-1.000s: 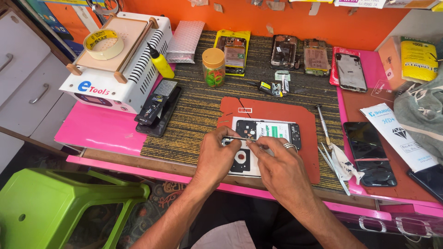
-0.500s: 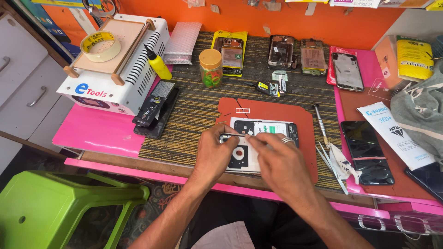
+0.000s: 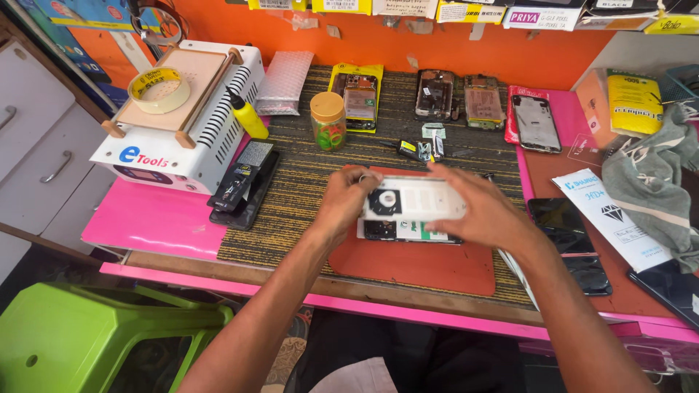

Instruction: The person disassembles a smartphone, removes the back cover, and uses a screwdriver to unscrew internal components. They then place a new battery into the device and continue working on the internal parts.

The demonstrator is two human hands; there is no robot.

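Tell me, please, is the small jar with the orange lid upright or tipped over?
Upright. The jar stands on its base on the striped mat, its orange lid on top.

Both forearms bare from elbow to wrist, no sleeves, no watch, no gloves. Left hand [image 3: 344, 200] has a silver ring on a finger, seen at the top near the knuckles; right hand [image 3: 477, 211] shows no ring or band that I can make out, nails short and plain on both. Lower edge of the view: dark trousers over the lap, plus a pale, pinkish-white bit of garment at bottom centre, too little showing to tell what kind.
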